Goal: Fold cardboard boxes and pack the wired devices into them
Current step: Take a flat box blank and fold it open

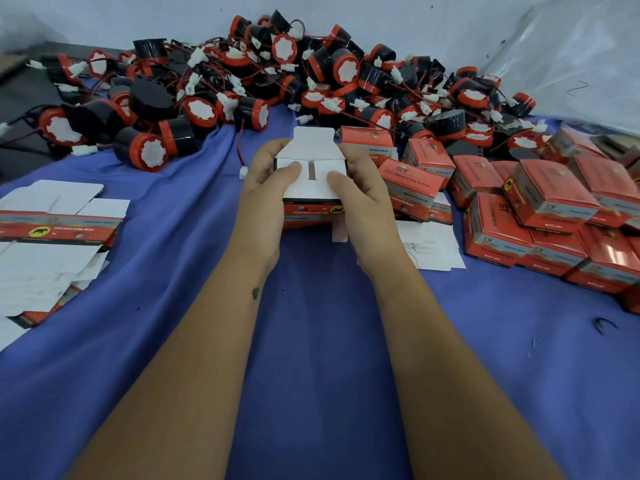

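A small red-printed cardboard box with a white inside [313, 181] sits at the middle of the blue cloth-covered table [318, 358], open end up and tipped toward the camera, its tuck flap standing upright at the far edge, pointing away from the person. The left hand [266, 195] grasps its left side, thumb pressing one white inner flap flat; the right hand [360, 199] clasps the right side, thumb pressing the other flap. The two flaps meet with a narrow gap between them. The box's front face shows a yellow oval emblem and small blurred writing.

Behind it spreads a heap of round black plastic wired devices with red rims and white faces [277, 74], trailing thin red and black wires with white plug connectors. To the right lies a pile of closed red glossy boxes [540, 202], some reading "Genuine Parts" and "12v reversing horn". On the left rests a stack of flat unfolded white-and-red carton blanks [52, 237]
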`<state>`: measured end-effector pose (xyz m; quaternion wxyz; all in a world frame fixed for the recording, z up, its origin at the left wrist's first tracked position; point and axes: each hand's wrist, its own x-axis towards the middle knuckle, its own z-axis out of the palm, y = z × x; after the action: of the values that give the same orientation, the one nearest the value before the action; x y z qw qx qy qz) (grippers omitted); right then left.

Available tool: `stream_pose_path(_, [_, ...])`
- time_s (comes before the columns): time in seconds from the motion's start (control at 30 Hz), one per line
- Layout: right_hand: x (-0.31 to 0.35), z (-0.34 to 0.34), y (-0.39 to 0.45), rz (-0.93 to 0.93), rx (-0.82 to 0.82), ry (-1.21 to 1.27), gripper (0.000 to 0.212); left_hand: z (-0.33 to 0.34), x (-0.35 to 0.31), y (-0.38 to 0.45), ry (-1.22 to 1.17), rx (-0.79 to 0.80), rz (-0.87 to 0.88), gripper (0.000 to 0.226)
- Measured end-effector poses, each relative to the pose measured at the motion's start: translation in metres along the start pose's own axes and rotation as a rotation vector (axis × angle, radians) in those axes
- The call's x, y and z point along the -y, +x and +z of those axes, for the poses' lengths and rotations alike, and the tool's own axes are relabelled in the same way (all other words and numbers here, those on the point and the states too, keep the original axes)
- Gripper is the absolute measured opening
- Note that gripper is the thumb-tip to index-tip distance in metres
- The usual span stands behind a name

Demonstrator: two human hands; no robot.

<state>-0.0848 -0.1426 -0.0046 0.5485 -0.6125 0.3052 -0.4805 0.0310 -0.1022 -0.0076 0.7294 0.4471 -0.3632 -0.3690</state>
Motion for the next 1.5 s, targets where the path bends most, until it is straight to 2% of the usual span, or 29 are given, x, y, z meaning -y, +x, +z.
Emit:
stream_pose_path(0.07, [0.001,0.004,-0.001,-0.049,-0.023,-0.023,0.035,0.001,-0.002,-0.002,0.009,-0.022,0.075,0.032])
stream_pose_path(0.2, [0.003,0.005,-0.002,-0.118,-0.131,-0.124,0.027,0.003,-0.004,-0.004,0.025,-0.057,0.15,0.04])
stream_pose_path(0.27, [0.005,0.005,-0.003,-0.106,-0.138,-0.085,0.026,0.003,-0.003,-0.005,0.005,-0.057,0.152,0.047])
stream_pose_path(0.4, [0.01,0.001,-0.003,-0.046,-0.081,0.044,0.022,0.001,-0.001,-0.006,0.009,-0.036,0.118,0.037])
stream_pose_path(0.5, [0.008,0.0,-0.004,-0.023,-0.038,-0.034,0.023,0.003,0.001,-0.006,0.157,-0.026,0.081,0.035])
stream_pose_path(0.63, [0.01,-0.006,-0.001,-0.035,-0.053,-0.188,0.031,0.004,0.0,-0.005,0.155,-0.004,0.016,0.036])
stream_pose_path(0.77, [0.012,-0.011,-0.001,-0.04,-0.076,-0.231,0.031,0.006,-0.002,-0.008,0.134,0.03,-0.017,0.029])
stream_pose_path(0.83, [0.013,-0.011,-0.002,-0.047,-0.079,-0.233,0.03,0.008,-0.001,-0.007,0.148,0.013,-0.025,0.033])
stream_pose_path(1.13, [0.008,-0.007,0.0,-0.144,-0.107,-0.305,0.024,0.004,-0.002,-0.006,0.187,-0.044,0.063,0.037])
stream_pose_path(1.23, [0.007,-0.005,0.0,-0.054,-0.15,-0.125,0.013,0.004,-0.004,-0.007,0.137,-0.09,0.072,0.032])
stream_pose_path(1.3, [0.006,-0.007,0.002,0.081,-0.206,-0.03,0.024,0.004,-0.006,-0.008,0.141,-0.128,0.147,0.027])
stream_pose_path(1.37, [0.004,-0.011,0.006,0.182,-0.172,-0.048,0.041,0.005,-0.01,-0.011,0.204,-0.123,0.279,0.026])
stream_pose_path(1.43, [0.003,-0.013,0.009,0.252,-0.078,0.057,0.057,0.005,-0.013,-0.01,0.347,-0.081,0.408,0.029])
stream_pose_path(1.5, [0.004,-0.011,0.008,0.274,-0.022,0.155,0.062,0.005,-0.011,-0.014,0.575,-0.04,0.531,0.029])
